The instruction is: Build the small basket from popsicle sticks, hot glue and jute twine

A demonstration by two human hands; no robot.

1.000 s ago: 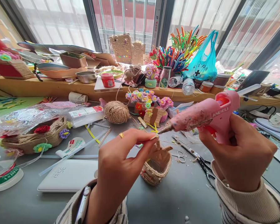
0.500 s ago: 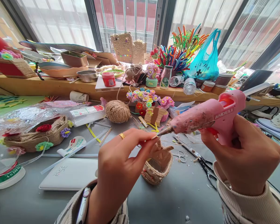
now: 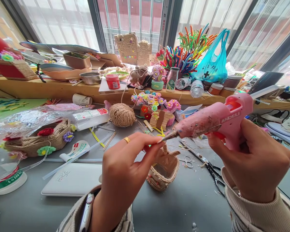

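**A:** Where do we stand? Our right hand (image 3: 251, 161) is closed around the grip of the pink glue gun (image 3: 215, 120), a finger at the trigger, with the nozzle meeting a small piece pinched in our left hand (image 3: 125, 164); what that piece is we cannot tell.

**B:** And the little woven basket (image 3: 163, 172)?

**A:** On the grey table (image 3: 183, 206), just below both hands, scissors (image 3: 203, 162) beside it.

**B:** How do we glue well here?

**A:** In our judgement: squeeze gently, keep the bead small, keep fingertips (image 3: 159, 141) back from the hot tip, and hold steady over the basket.
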